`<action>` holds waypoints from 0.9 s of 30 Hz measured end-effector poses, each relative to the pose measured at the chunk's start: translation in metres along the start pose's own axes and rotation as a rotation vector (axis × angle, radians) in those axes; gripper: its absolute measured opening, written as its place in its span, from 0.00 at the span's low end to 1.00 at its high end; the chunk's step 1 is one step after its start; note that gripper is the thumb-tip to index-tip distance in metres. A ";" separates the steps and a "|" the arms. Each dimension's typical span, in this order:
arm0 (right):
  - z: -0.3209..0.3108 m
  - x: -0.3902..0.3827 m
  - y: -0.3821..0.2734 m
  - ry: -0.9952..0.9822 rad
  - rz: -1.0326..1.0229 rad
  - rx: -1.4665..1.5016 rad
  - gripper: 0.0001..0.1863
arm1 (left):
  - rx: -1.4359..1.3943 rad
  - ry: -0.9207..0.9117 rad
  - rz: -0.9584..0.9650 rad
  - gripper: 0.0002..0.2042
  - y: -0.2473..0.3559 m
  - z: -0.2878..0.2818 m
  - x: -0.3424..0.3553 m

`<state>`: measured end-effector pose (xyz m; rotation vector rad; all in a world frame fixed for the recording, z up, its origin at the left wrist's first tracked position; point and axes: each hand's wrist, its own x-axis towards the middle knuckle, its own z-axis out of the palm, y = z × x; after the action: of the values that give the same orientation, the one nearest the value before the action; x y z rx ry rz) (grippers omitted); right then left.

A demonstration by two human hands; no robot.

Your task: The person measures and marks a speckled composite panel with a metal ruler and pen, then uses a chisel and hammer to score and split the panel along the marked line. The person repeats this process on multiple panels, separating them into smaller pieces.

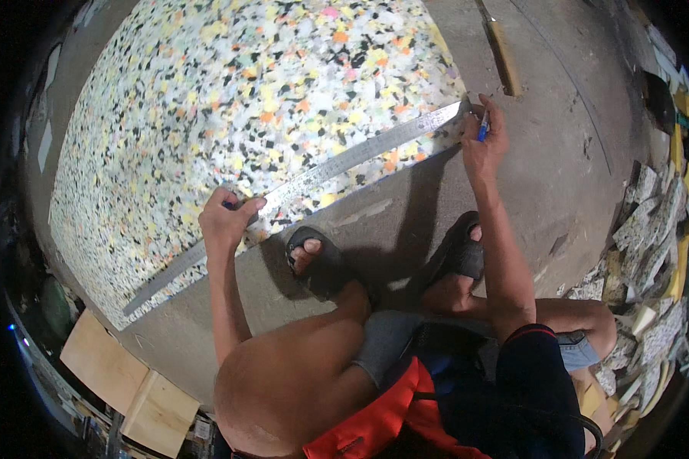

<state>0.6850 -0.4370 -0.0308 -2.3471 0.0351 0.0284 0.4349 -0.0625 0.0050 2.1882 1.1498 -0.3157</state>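
A large sheet of multicoloured speckled foam (230,84) lies on the floor. A long metal straightedge (360,151) lies diagonally along its near edge. My left hand (226,214) grips the straightedge left of its middle, fingers curled, with a small blue item partly showing among them. My right hand (485,141) is at the straightedge's right end, fingers closed round a small blue tool (484,131), perhaps a pen; its tip is unclear. A long wooden-handled blade (501,57) lies on the floor beyond the sheet's right corner.
My sandalled feet (314,260) rest on the concrete floor (551,191) below the sheet. Piled foam offcuts (643,229) line the right side. Pale wooden boards (103,356) lie at lower left. A thin dark strip (589,107) lies on the floor at upper right.
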 end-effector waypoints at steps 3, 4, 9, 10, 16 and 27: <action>-0.004 0.009 -0.001 0.040 -0.295 -0.127 0.19 | -0.037 -0.009 -0.005 0.26 -0.003 -0.001 -0.003; -0.006 0.018 -0.010 0.062 -0.422 -0.101 0.18 | -0.046 -0.004 -0.006 0.26 -0.005 -0.002 -0.003; -0.016 0.029 -0.078 -0.591 -0.174 0.426 0.13 | -0.027 -0.018 -0.011 0.26 -0.006 -0.001 -0.003; -0.010 0.036 -0.079 -0.729 -0.152 0.405 0.13 | -0.042 -0.021 -0.011 0.26 -0.008 0.000 -0.002; 0.027 0.047 -0.080 -1.066 -0.214 0.373 0.10 | -0.039 -0.036 0.048 0.26 -0.002 -0.002 -0.003; 0.035 0.041 -0.068 -0.988 -0.222 0.389 0.07 | -0.078 -0.006 0.039 0.22 -0.006 0.000 -0.004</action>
<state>0.7279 -0.3652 -0.0078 -1.7205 -0.6387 0.9633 0.4272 -0.0626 0.0049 2.1381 1.0963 -0.2561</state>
